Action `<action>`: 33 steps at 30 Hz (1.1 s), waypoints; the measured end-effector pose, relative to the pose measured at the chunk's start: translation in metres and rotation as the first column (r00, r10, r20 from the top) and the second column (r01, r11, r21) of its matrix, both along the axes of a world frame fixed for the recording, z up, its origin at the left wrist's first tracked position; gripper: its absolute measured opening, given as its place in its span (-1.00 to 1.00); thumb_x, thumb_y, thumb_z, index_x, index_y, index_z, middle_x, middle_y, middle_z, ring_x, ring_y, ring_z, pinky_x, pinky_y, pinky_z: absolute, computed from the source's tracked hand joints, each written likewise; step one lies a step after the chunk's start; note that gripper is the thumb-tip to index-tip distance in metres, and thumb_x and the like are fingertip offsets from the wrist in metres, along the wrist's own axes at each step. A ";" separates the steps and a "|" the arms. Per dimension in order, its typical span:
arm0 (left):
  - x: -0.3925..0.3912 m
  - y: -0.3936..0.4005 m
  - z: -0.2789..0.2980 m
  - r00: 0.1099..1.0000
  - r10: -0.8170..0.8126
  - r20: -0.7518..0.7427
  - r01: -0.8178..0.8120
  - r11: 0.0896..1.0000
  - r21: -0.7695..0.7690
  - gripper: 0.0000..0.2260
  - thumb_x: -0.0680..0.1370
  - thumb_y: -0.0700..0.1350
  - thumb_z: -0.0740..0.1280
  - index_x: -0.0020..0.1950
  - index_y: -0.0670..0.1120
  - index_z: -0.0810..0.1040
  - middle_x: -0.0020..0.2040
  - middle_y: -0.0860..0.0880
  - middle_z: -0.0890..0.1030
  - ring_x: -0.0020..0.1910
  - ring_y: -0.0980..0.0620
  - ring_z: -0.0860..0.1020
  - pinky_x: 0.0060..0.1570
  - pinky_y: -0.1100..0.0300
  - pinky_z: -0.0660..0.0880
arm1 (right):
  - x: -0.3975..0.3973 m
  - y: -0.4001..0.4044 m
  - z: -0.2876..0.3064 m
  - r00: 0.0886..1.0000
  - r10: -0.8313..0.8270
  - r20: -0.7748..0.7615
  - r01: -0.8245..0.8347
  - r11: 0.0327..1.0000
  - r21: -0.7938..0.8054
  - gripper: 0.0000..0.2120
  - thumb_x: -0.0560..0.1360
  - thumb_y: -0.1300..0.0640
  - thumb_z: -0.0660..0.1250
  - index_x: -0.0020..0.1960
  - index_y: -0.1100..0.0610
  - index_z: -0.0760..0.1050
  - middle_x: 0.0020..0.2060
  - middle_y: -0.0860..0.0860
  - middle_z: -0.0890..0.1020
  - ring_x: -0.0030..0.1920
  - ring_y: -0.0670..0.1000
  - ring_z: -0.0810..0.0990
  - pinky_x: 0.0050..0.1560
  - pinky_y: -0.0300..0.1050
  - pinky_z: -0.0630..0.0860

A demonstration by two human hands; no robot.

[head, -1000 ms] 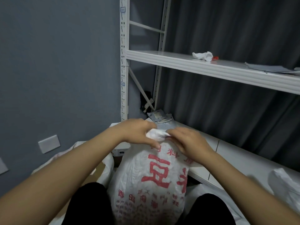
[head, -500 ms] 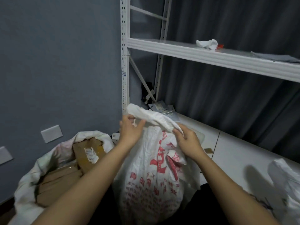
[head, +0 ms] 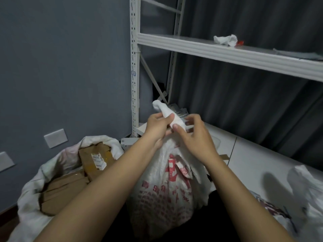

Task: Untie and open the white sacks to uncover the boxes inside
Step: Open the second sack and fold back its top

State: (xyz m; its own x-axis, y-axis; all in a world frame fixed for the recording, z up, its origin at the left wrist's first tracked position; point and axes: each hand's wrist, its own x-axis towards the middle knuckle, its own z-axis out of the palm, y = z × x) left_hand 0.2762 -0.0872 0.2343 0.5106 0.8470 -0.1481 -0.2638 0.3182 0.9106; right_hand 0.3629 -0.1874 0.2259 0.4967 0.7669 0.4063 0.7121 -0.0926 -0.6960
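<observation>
Since half a second ago, twisted neck (head: 168, 114) of sack (head: 164, 186) raised. Left hand (head: 157, 129) holds it; right hand (head: 195, 137) pinches below. Best unwound gently, base kept gripped.

The scene is dimly and evenly lit, in cool grey tones. The wall (head: 61, 67) and curtain (head: 244, 105) are rendered dark and flat. A soft shadow is cast on the white surface (head: 253, 165) at lower right, so light is suggested from the upper left. No glare is seen. The sack (head: 162, 189) print is smeared by motion blur, and the hands' outlines are slightly softened. Wide-angle distortion is shown: the shelf (head: 227, 55) edge is slanted, and the forearms are stretched toward the lower corners. Fine detail is lost to compression throughout.
</observation>
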 end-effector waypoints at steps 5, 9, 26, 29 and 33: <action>-0.016 -0.008 0.006 0.982 -0.078 -0.170 0.088 0.995 0.050 -0.81 0.62 -0.05 0.23 0.11 -0.13 0.53 -0.04 -0.05 0.62 -0.12 0.15 0.61 -0.06 0.19 0.55 | -0.003 -0.001 0.002 0.992 -0.008 -0.129 0.022 0.994 0.106 -0.77 0.38 0.25 0.44 -0.04 0.07 0.46 -0.17 -0.12 0.54 -0.18 -0.22 0.49 -0.25 -0.40 0.35; -0.024 -0.009 -0.001 0.994 -0.024 -0.105 0.021 1.000 -0.022 -0.76 0.57 -0.16 0.33 0.15 -0.29 0.51 -0.01 -0.20 0.63 -0.12 0.01 0.63 -0.12 0.21 0.62 | -0.015 -0.009 -0.016 0.988 0.049 0.146 -0.066 0.992 0.110 -0.78 0.36 0.38 0.33 -0.09 0.11 0.51 -0.13 -0.07 0.47 -0.11 -0.09 0.44 -0.15 -0.30 0.34; -0.036 -0.041 -0.028 0.980 -0.010 -0.199 0.015 1.000 0.020 -0.91 0.58 -0.17 0.32 0.04 -0.15 0.56 -0.20 -0.05 0.62 -0.35 0.12 0.60 -0.33 0.33 0.57 | -0.037 -0.034 -0.048 0.986 0.158 -0.049 -0.155 0.986 0.059 -0.89 0.42 0.26 0.41 -0.14 0.09 0.53 -0.17 -0.07 0.50 -0.17 -0.20 0.46 -0.10 -0.44 0.34; -0.042 -0.035 -0.034 0.963 -0.028 -0.267 0.069 0.987 0.145 -0.86 0.58 -0.21 0.30 0.08 -0.16 0.61 -0.17 0.00 0.65 -0.23 0.11 0.61 -0.19 0.30 0.54 | -0.019 -0.041 -0.036 0.977 0.197 -0.088 -0.183 0.973 0.141 -0.84 0.42 0.19 0.32 -0.02 0.03 0.59 -0.02 -0.05 0.57 -0.02 -0.13 0.51 0.03 -0.29 0.42; -0.061 -0.032 -0.034 0.906 -0.154 -0.395 0.260 0.937 0.233 -0.84 0.57 -0.24 0.28 0.08 -0.14 0.63 -0.07 -0.04 0.67 -0.08 0.05 0.61 0.05 0.20 0.53 | 0.013 -0.028 -0.010 0.828 0.335 0.449 -0.290 0.942 -0.169 -0.36 0.33 0.25 0.27 0.39 -0.07 0.39 0.41 -0.09 0.32 0.42 -0.01 0.21 0.40 -0.16 0.14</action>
State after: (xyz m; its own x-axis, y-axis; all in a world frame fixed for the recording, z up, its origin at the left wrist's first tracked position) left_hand 0.2150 -0.1190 0.2001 0.6337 0.7616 -0.1355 0.1480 0.0525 0.9876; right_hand 0.3755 -0.2158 0.2157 -0.0061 0.8929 0.4502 0.9505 0.1450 -0.2748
